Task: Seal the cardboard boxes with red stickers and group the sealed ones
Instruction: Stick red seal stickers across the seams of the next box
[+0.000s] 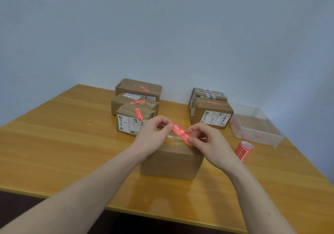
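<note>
Nearest: plain cardboard box (171,163), matte brown, glossy clear tape on top, on varnished wood table (72,143). Left hand (153,136) and right hand (207,141) pinch opposite ends of a narrow red sticker (181,133) just above it. Sticker roll (244,150) stands right.

- The near cardboard box (172,163) has most of its top hidden behind the left hand (153,134) and the right hand (209,141).
- The white print on the red sticker (182,134) is too small to read.
- The front stacked box (134,120) has its lower right corner covered by the left hand.
- The clear plastic tray (260,125) holds red scraps, too blurred to identify.
- Both forearms are cut off by the bottom edge.
</note>
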